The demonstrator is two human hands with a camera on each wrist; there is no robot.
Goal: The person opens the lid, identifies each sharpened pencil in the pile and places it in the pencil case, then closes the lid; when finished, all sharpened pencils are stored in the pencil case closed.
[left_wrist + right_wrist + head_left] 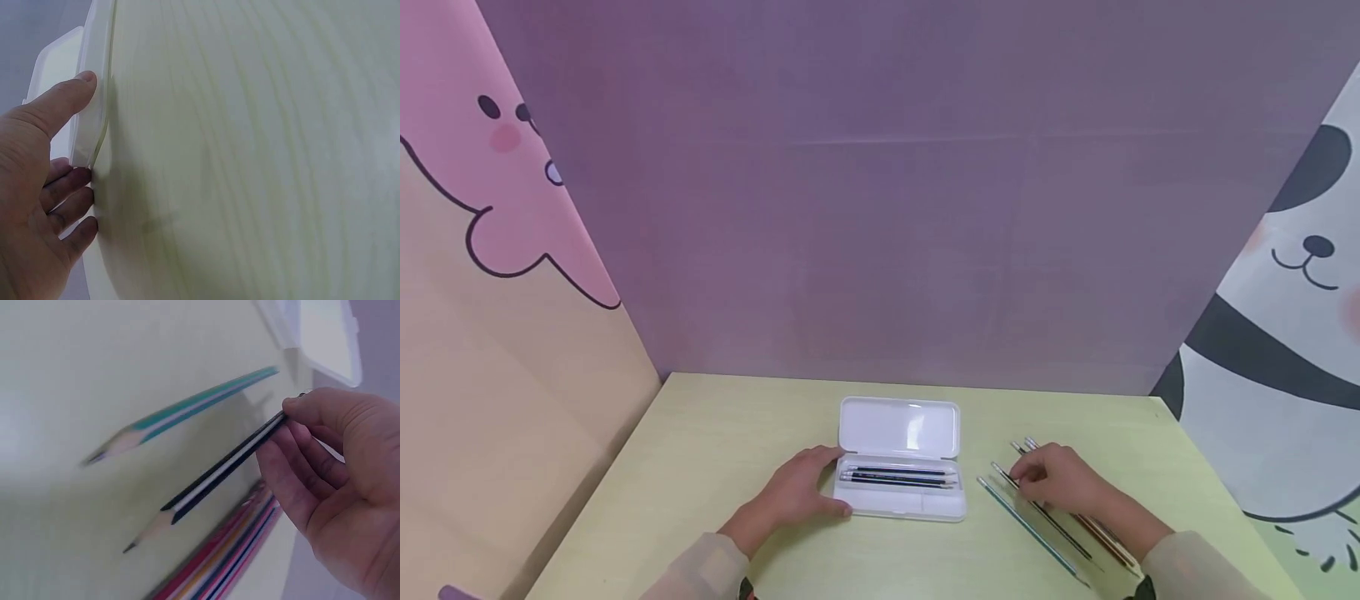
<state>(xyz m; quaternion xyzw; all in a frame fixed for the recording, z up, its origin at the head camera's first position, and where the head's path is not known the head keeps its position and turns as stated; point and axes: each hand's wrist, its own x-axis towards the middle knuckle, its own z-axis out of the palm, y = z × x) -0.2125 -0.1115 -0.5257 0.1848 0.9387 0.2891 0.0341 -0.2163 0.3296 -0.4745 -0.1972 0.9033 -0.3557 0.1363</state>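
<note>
A white pencil case (883, 501) lies with its lid (880, 425) up, and several black pencils (898, 481) rest in its rear compartment. My left hand (800, 490) holds the case by its left end, the thumb (78, 90) against the front wall and the other fingertips at the end. To the right of the case, my right hand (1063, 479) pinches a black pencil with a white stripe (219, 472) near its rear end between thumb and fingers. The pencil's sharpened tip points toward me. A teal pencil (1030, 529) lies left of it on the table.
More striped pencils (225, 556), in red, orange and blue tones, lie together on the table (715, 433), partly under my right hand. A purple panel (887, 208) stands along the table's far edge, with walls bearing cartoon animals on both sides.
</note>
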